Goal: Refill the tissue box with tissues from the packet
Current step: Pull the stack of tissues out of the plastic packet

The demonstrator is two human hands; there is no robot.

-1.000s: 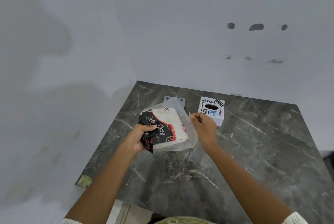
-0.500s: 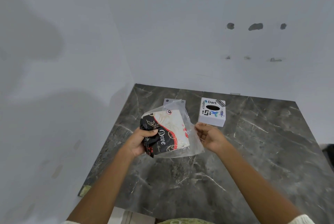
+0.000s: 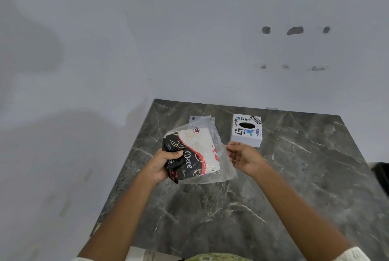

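Observation:
My left hand (image 3: 163,164) grips the black end of a tissue packet (image 3: 194,153), a clear plastic wrap printed black, red and cream with white tissues inside, held above the dark marble table (image 3: 294,187). My right hand (image 3: 244,158) pinches the loose clear plastic at the packet's right edge. The white tissue box (image 3: 246,131), covered in stickers and with a dark oval slot on top, stands upright on the table just behind my right hand, apart from it.
A small white plate with a screw hole (image 3: 194,119) lies on the table behind the packet. White walls meet the table at the back and left. A dark object (image 3: 382,173) sits off the table's right edge.
Both hands and the packet have drifted slightly toward me and to the right. My right hand has turned more palm-up while keeping hold of the plastic edge. The box has not moved.

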